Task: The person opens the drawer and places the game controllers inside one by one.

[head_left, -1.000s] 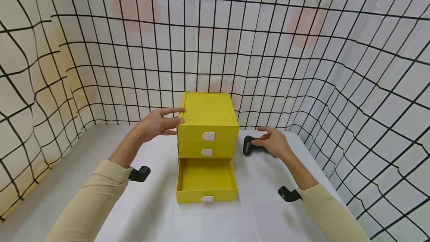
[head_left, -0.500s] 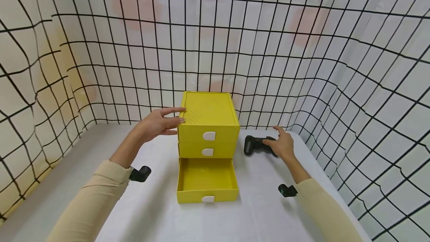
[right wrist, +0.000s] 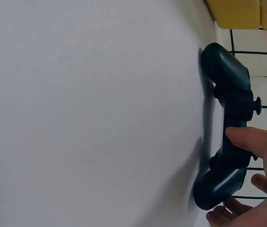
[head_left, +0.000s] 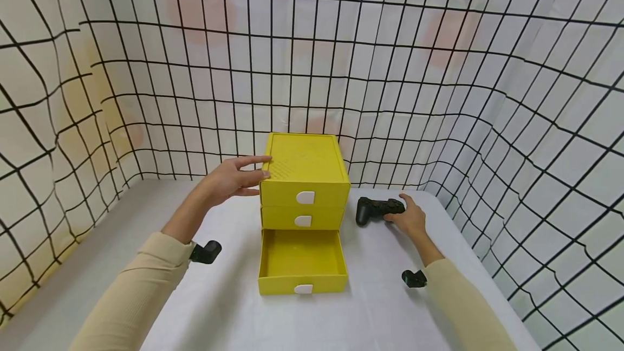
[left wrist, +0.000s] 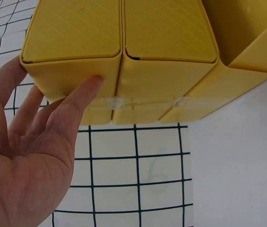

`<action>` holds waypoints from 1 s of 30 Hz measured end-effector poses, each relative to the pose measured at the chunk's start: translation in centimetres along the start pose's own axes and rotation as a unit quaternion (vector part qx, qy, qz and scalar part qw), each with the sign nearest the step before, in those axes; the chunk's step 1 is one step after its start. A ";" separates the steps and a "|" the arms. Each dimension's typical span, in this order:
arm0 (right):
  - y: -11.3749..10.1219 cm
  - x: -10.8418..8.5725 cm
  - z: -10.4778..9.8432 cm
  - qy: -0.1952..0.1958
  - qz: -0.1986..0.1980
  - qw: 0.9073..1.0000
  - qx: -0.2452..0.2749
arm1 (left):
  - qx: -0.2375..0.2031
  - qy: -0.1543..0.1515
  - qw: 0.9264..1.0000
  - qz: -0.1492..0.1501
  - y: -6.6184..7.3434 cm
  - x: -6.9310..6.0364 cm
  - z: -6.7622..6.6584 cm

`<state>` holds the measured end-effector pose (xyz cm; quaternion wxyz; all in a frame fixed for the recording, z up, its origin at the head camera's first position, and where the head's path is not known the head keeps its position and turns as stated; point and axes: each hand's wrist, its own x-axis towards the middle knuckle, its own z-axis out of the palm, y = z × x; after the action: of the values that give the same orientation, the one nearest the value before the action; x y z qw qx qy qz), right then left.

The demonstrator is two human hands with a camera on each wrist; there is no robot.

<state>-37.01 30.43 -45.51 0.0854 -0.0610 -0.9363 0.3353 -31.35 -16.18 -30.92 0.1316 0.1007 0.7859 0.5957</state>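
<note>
A yellow drawer unit (head_left: 304,158) stands in the middle of the table, its bottom drawer (head_left: 302,267) pulled out and bare inside. My left hand (head_left: 229,180) rests on the unit's upper left edge; the left wrist view shows one fingertip pressing its side wall and another at the top corner. To the right of the unit lies a black game controller (head_left: 372,209). My right hand (head_left: 410,218) holds the controller's right end, the thumb (right wrist: 247,139) across its near side in the right wrist view. The other fingers are partly hidden near the right handle.
White cloth covers the table (head_left: 375,297). A black wire grid (head_left: 312,58) rises behind and along both sides. Each wrist wears a small black camera, such as the left one (head_left: 207,252). The drawer front has a white pull (head_left: 303,289).
My right hand first drew right, off the controller's middle, then came down at its right end, thumb and fingers closing in. My left hand stays in place. The drawer has not moved.
</note>
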 end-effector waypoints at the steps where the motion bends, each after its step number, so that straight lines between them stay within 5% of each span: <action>1: 0.1 0.0 0.1 -0.001 0.001 1.000 0.001 | 0.000 0.000 1.000 0.000 0.0 0.0 0.0; 18: 0.0 0.1 0.6 0.003 -0.001 1.000 -0.003 | 0.000 0.002 1.000 -0.003 0.1 0.1 0.2; 30: 0.4 -0.2 -0.4 -0.065 0.013 0.998 -0.020 | -0.009 0.000 1.000 -0.006 0.2 0.1 0.2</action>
<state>-36.68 30.95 -45.45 0.0185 -0.0529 -0.9455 0.3208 -31.37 -15.97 -30.80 0.1360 0.0949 0.7811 0.6020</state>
